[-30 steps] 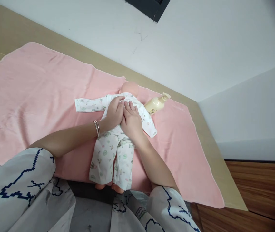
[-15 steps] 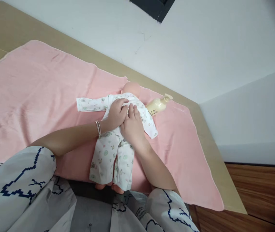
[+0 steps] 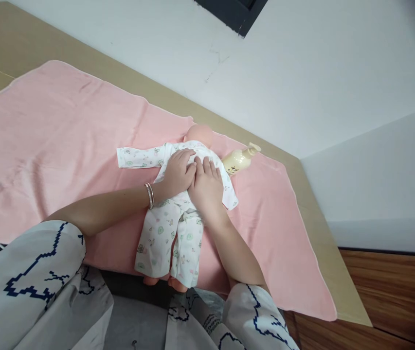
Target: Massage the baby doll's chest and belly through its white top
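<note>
A baby doll (image 3: 199, 134) lies on a pink blanket, its feet toward me, dressed in white printed pajamas (image 3: 158, 238). One sleeve stretches out to the left; the other slants down to the right. My left hand (image 3: 178, 171), with bracelets at the wrist, rests over the doll's chest, fingers extended. Beside it my right hand (image 3: 208, 187) lies flat on the doll's torso, its fingers pointing away from me. The hands touch near the thumbs and cover the front of the top. Neither grasps anything visible.
A cream pump bottle (image 3: 239, 160) lies tilted on the pink blanket (image 3: 83, 121) by the doll's right-hand sleeve. The blanket covers a tan table (image 3: 149, 90) against a white wall (image 3: 302, 73). Brown wooden boards (image 3: 393, 287) show at lower right.
My right hand has slid slightly to the right across the doll's torso and flattened. My left hand stays almost in place. The doll and bottle look unmoved.
</note>
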